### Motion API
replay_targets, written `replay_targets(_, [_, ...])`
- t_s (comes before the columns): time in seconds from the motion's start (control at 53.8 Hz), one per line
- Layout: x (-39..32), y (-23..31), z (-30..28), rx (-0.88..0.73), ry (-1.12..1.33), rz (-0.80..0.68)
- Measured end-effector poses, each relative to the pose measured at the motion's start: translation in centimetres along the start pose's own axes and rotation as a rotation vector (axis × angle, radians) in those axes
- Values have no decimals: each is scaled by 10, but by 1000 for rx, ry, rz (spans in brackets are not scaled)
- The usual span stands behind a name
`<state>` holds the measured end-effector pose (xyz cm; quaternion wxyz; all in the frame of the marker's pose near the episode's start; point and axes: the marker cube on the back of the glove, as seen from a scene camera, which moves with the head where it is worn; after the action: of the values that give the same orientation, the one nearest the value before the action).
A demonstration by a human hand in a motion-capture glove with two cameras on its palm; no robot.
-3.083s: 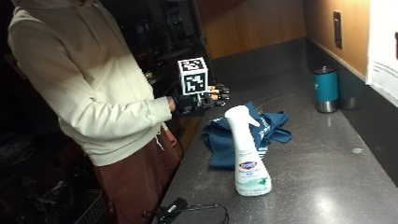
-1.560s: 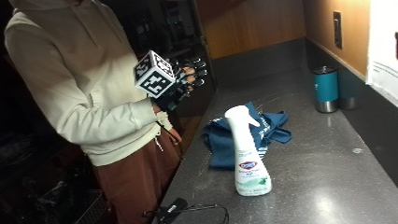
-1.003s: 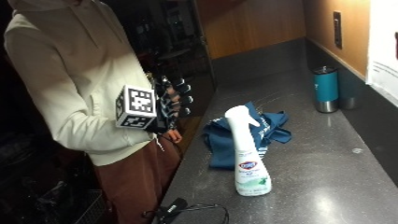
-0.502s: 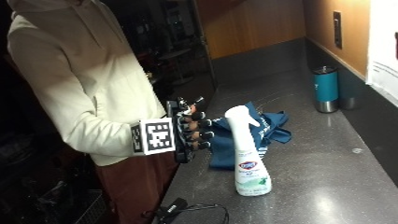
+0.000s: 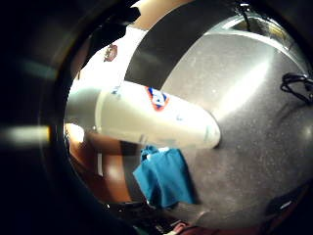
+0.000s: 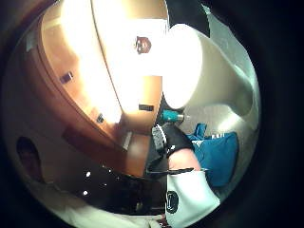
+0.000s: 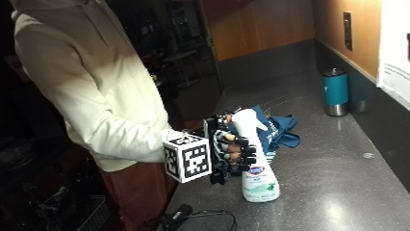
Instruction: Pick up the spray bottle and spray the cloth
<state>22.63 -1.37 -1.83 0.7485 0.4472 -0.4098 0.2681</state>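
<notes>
A white spray bottle [image 7: 258, 168] with a blue and red label stands upright on the dark counter [image 7: 333, 192]. My gloved right hand [image 7: 230, 150] is against its left side, just under the trigger head. The fingers [image 7: 246, 153] curl round the front of the bottle's neck. The bottle's base stays on the counter. A blue cloth [image 7: 278, 129] lies crumpled right behind the bottle. In the little finger side palm view the bottle [image 5: 151, 120] lies close across the picture, with the cloth [image 5: 164, 178] beyond it. The thumb side palm view shows the bottle's head [image 6: 187, 61] and the cloth [image 6: 218, 156].
A teal insulated cup [image 7: 335, 91] stands at the back by the wall. A black cable and plug [image 7: 192, 215] lie at the counter's near edge. Bare counter spreads to the right of the bottle. The person stands at the counter's left end.
The gloved hand came down from chest height and moved right to the bottle, where its fingers closed round the neck. Bottle and cloth have not moved.
</notes>
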Motion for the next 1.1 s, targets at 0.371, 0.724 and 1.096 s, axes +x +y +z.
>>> replay_targets(0.371, [-1,-27,14,-10,-59,71])
replay_targets(0.724, [-13,-57,44,-186,66,31])
replay_targets(1.096, [-104,-64,99,-896,503,-286])
